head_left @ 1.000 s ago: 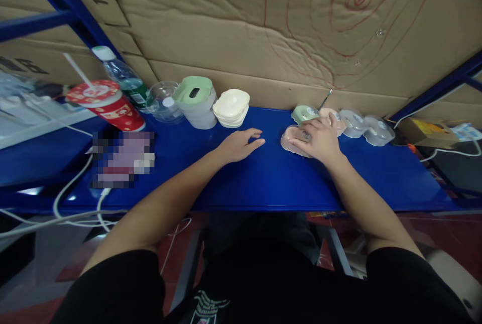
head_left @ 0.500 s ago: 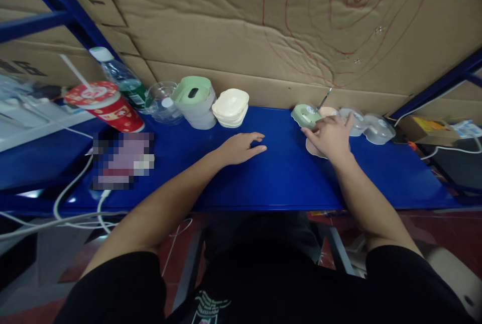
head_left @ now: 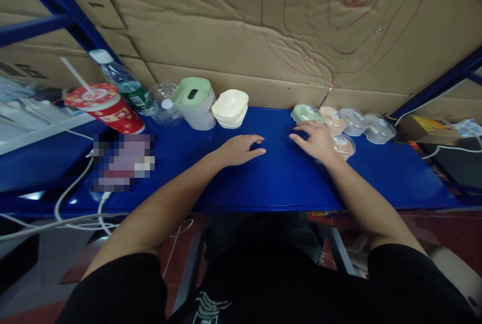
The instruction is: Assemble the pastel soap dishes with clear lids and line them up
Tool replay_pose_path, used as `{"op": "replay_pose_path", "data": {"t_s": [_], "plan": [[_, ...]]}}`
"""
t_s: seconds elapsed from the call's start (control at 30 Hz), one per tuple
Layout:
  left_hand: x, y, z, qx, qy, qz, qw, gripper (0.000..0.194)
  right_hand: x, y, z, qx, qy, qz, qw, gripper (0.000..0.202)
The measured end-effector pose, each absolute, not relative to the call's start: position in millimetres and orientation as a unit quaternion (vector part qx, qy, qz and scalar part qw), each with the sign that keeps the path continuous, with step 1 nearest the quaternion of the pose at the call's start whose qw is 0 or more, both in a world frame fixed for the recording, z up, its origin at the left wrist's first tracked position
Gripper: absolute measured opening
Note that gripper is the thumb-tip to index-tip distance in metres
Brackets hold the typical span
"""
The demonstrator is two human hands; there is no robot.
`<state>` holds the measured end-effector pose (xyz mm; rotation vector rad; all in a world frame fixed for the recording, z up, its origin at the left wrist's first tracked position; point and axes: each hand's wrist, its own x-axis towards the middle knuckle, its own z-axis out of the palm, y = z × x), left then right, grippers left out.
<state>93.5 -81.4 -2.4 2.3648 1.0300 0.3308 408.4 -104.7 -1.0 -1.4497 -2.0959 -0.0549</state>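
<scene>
My left hand rests over the blue table, fingers apart and nothing in them. My right hand is open too, thumb and fingers spread, just left of a pinkish lidded container that its wrist partly hides. Behind it stand a green container, a peach container and two clear-grey ones. Beyond my left hand sit a stack of cream square dishes or lids and a stack of containers with a green top.
At the left are a red paper cup with a straw, a plastic bottle, a clear round tub and a blurred-out item with a white cable. A cardboard wall closes the back. A small box lies far right.
My right hand has moved left, away from above the pinkish container, and more of the containers shows now. My left hand has stayed almost still.
</scene>
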Motion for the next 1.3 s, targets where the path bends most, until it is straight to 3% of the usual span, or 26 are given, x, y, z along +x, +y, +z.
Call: {"op": "replay_pose_path", "data": {"t_s": [0.27,0.43,0.5,0.7,0.9,1.03,1.2,1.3], "plan": [[92,-79,-8,0.885,0.37,0.125,0.254,0.063,446,-101,17,-0.694,-0.703,-0.02,0.152,0.055],[92,-79,-8,0.889,0.369,0.117,0.245,0.064,463,-106,14,-0.682,-0.717,-0.027,0.143,0.046],[92,-81,-6,0.89,0.368,0.115,0.243,0.064,471,-117,12,-0.656,-0.738,-0.063,0.146,0.04],[94,-82,-4,0.899,0.361,0.102,0.225,0.067,509,-177,3,-0.721,-0.655,-0.202,0.1,0.047],[94,-79,-8,0.909,0.358,0.088,0.193,0.07,585,-233,-8,-0.732,-0.638,-0.214,0.103,0.048],[94,-77,-10,0.907,0.359,0.094,0.197,0.07,637,-255,-10,-0.762,-0.619,-0.145,0.128,0.05],[95,-78,-7,0.9,0.368,0.098,0.212,0.068,673,-273,-9,-0.732,-0.648,-0.085,0.192,0.022],[95,-78,-6,0.898,0.371,0.1,0.214,0.067,681,-277,-7,-0.741,-0.636,-0.066,0.202,0.017]]}}
